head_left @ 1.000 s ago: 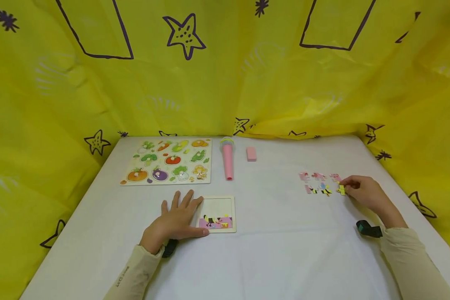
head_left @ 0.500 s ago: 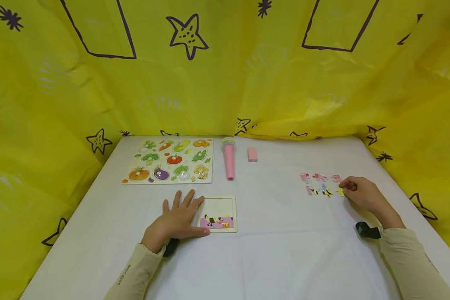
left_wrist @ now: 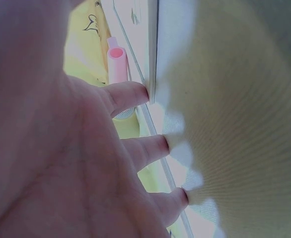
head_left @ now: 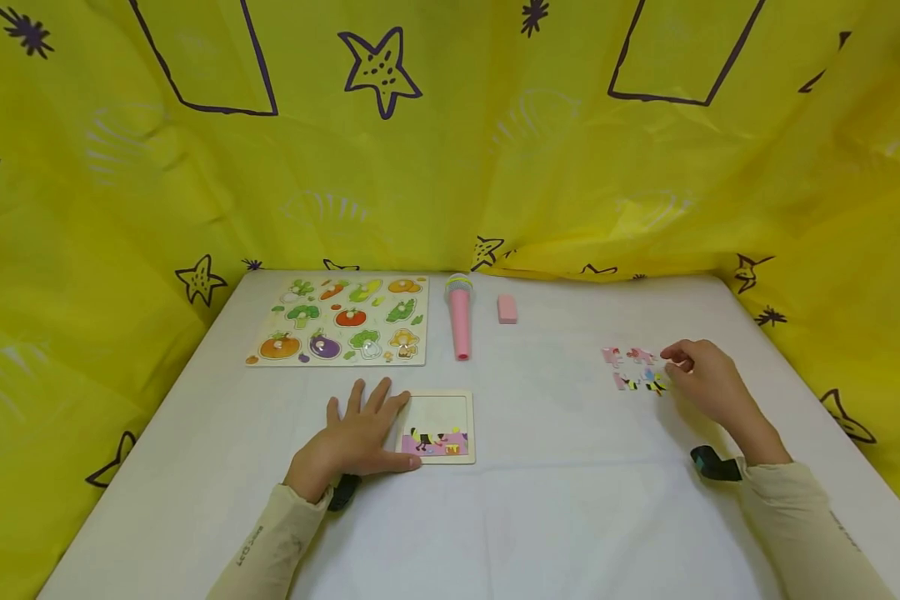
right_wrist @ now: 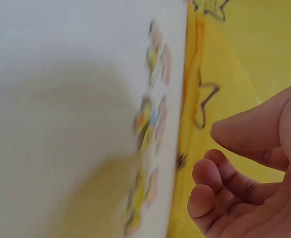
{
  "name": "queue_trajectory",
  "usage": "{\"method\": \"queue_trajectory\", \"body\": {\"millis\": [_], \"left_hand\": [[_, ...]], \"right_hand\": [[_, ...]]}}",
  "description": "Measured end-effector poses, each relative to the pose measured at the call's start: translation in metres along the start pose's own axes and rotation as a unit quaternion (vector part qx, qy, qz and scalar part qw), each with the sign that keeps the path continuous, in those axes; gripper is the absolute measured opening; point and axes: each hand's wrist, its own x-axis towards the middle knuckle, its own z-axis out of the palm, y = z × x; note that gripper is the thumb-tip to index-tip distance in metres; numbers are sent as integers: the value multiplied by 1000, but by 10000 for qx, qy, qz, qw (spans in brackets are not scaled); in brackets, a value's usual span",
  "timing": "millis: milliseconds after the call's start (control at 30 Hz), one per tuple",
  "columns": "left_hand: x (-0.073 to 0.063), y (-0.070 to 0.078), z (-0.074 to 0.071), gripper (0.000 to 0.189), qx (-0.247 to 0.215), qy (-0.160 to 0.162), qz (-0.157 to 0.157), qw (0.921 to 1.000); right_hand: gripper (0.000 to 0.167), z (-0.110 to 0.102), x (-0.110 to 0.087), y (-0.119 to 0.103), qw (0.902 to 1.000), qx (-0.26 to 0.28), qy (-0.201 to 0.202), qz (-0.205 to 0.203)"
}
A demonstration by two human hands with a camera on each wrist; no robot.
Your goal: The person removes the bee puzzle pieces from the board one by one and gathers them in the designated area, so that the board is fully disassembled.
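Note:
My left hand point(head_left: 356, 437) lies spread at the left side of a small wooden puzzle frame point(head_left: 473, 425), its thumb and a finger touching the edge. Along the frame's bottom sits a strip of fitted puzzle pieces point(head_left: 435, 443) with a bee picture; the upper part shows bare backing. In the left wrist view, straight fingers point(left_wrist: 130, 94) reach to the frame's side. My right hand point(head_left: 708, 383) hovers above the right end of loose jigsaw pieces point(head_left: 640, 356), hiding some of them. The right wrist view shows its fingers point(right_wrist: 205, 173) loosely bent, thumb apart, nothing between them.
A vegetable peg puzzle board point(head_left: 345, 321) lies at the back left. Beside it are a pink toy microphone point(head_left: 460, 321) and a pink eraser-like block point(head_left: 507, 309). A yellow patterned cloth point(head_left: 450, 167) stands around the white table point(head_left: 555, 517).
My right hand has lifted a little and shifted left over the loose pieces, now covering the ones at the right end. The left hand stays at the frame; the whole view has drifted slightly.

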Motion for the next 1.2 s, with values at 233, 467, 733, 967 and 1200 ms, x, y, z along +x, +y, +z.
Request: {"method": "queue_trajectory", "body": {"millis": [233, 467, 733, 967, 1200], "left_hand": [[-3, 2, -3, 103, 0, -11, 32, 10000], [-4, 2, -4, 104, 32, -24, 35, 10000], [-4, 0, -6, 100, -57, -131, 49, 9999], [-3, 0, -6, 100, -70, -119, 31, 9999], [-1, -1, -4, 101, -60, -106, -2, 9999]], "right_hand": [[15, 19, 8, -53, 9977, 393, 33, -560], [13, 42, 15, -98, 9904, 783, -95, -1133], [11, 68, 19, -141, 9811, 1111, -627, -1457], [9, 88, 22, -175, 9653, 1390, -962, -1990], [12, 107, 20, -202, 9498, 1413, -1452, -2385]]}}
